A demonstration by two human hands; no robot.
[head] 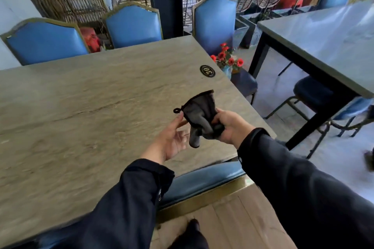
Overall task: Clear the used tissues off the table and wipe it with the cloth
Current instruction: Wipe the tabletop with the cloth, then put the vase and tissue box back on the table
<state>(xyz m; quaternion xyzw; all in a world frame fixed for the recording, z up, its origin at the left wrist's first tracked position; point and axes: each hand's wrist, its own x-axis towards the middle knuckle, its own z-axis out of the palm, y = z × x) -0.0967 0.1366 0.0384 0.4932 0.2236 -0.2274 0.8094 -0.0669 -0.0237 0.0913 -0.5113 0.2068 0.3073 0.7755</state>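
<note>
No tissues show on the table [85,95], so clearing looks done; wiping is what remains. My right hand [228,127] grips the bunched grey cloth [200,115] above the table's near corner, while my left hand [172,139], fingers spread, touches its edge. I see no bin or other container.

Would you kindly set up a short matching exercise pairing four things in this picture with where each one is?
Things:
1. cloth
2. number badge
3. red flowers
4. left hand

Places:
A. past the table's far right corner
B. open, beside the cloth's left edge
C. bunched in the right hand
D. flat on the table

Pairs: 1-C, 2-D, 3-A, 4-B
</note>
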